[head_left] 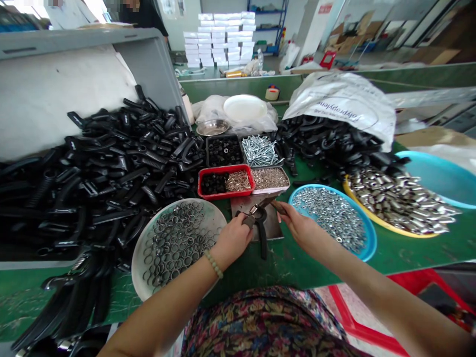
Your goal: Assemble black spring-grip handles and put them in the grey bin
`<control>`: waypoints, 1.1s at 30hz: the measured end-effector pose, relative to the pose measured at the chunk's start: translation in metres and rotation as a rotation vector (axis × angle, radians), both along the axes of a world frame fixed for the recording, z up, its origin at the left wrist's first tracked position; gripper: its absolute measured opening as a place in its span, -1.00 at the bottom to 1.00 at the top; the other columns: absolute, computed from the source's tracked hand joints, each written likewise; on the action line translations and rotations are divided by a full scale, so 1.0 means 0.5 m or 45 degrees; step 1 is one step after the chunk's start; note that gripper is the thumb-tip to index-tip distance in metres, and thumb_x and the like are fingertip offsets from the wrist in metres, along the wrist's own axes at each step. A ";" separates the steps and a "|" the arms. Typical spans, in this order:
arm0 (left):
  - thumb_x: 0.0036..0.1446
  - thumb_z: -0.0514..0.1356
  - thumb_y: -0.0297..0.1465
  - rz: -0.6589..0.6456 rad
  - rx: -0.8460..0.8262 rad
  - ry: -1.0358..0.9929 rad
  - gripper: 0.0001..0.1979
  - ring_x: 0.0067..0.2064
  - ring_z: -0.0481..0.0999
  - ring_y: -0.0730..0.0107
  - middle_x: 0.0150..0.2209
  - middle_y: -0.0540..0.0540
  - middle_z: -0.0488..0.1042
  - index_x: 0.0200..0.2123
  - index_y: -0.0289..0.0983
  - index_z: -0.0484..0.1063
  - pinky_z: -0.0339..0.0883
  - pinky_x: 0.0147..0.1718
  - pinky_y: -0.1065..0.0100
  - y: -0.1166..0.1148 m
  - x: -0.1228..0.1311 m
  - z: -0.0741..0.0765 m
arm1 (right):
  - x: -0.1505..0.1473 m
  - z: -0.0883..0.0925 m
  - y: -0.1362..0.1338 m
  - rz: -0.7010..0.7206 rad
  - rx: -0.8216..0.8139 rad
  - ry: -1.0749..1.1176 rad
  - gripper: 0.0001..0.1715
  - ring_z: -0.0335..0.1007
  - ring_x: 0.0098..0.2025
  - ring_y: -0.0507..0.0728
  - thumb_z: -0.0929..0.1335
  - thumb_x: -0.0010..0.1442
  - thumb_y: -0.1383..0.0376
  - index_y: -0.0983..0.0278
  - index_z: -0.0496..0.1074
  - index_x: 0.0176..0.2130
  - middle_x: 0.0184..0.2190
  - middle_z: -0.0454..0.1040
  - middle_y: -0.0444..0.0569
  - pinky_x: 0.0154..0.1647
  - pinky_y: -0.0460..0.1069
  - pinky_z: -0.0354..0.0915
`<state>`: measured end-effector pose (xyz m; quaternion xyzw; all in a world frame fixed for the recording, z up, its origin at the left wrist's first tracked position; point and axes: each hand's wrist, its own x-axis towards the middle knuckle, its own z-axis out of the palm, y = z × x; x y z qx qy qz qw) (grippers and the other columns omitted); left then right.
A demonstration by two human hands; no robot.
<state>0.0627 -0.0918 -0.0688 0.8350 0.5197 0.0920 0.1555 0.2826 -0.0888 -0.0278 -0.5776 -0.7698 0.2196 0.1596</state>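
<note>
In the middle, over a metal plate [275, 229], my left hand [234, 237] is closed on a black plastic part with a silver metal fitting [254, 209]. Beside its fingers hangs a black piece with a round collar and a downward arm [262, 233]; whether it is joined to the held part I cannot tell. My right hand [292, 218] pinches the right end of a dark, slim piece [268, 200] that reaches toward the left hand. Dark covers show on fingertips of both hands. The fingers partly hide the parts.
Around the plate stand a white bowl of metal rings [139, 263], a red tray [201, 191], a tray of small pins [269, 177], a pile of screws [260, 150], and a blue bowl of nuts [372, 248]. Black handles [122, 163] heap at left; silver sleeves [401, 203] lie at right.
</note>
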 end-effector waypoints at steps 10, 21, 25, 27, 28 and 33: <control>0.23 0.00 -0.39 -0.022 -0.016 0.014 -0.78 -0.13 0.40 0.26 -0.09 -0.15 0.34 -0.14 -0.26 0.39 0.36 -0.13 0.27 0.004 0.000 -0.002 | -0.036 0.026 0.026 -0.088 0.079 -0.009 -0.57 0.53 -0.19 0.20 0.13 0.31 0.24 0.14 0.18 0.15 -0.14 0.55 0.03 -0.30 -0.02 0.35; 0.22 0.02 -0.38 0.011 -0.005 -0.011 -0.80 -0.15 0.44 0.23 -0.10 -0.18 0.35 -0.18 -0.29 0.39 0.35 -0.17 0.28 -0.007 0.002 -0.003 | -0.036 0.021 0.029 -0.050 -0.050 -0.119 -0.58 0.54 -0.38 0.21 0.14 0.29 0.23 0.17 0.23 0.11 -0.40 0.58 -0.01 -0.43 -0.02 0.31; 0.23 0.03 -0.21 0.180 0.005 -0.203 -0.65 -0.22 0.46 0.26 -0.20 -0.15 0.42 -0.03 -0.30 0.30 0.33 -0.21 0.31 0.034 -0.029 0.039 | -0.036 0.035 -0.003 -0.016 0.054 0.034 -0.55 0.53 -0.25 0.19 0.13 0.30 0.23 0.14 0.17 0.16 -0.19 0.56 0.02 -0.34 -0.02 0.35; 0.28 -0.05 -0.21 0.261 0.117 -0.259 -0.63 -0.21 0.45 0.26 -0.23 -0.15 0.45 0.01 -0.31 0.29 0.31 -0.18 0.29 0.093 -0.035 0.072 | -0.042 0.031 -0.017 -0.001 0.053 -0.005 -0.55 0.54 -0.30 0.21 0.13 0.29 0.23 0.20 0.21 0.14 -0.23 0.56 0.07 -0.38 0.00 0.35; 0.29 -0.07 -0.23 0.270 0.212 -0.239 -0.64 -0.15 0.43 0.24 -0.20 -0.18 0.45 0.00 -0.30 0.31 0.27 -0.12 0.27 0.130 -0.029 0.087 | -0.046 0.027 -0.021 0.018 0.006 -0.064 -0.55 0.54 -0.35 0.22 0.13 0.28 0.23 0.23 0.24 0.12 -0.29 0.57 0.08 -0.42 0.01 0.35; 0.23 0.03 -0.38 -0.027 0.190 0.143 -0.76 0.01 0.31 0.11 -0.11 -0.22 0.46 -0.25 -0.30 0.49 0.13 -0.06 0.12 0.298 0.086 0.108 | -0.036 0.026 -0.028 0.036 0.029 0.061 -0.53 0.52 -0.16 0.22 0.14 0.29 0.23 0.16 0.17 0.17 -0.11 0.53 0.04 -0.24 0.04 0.40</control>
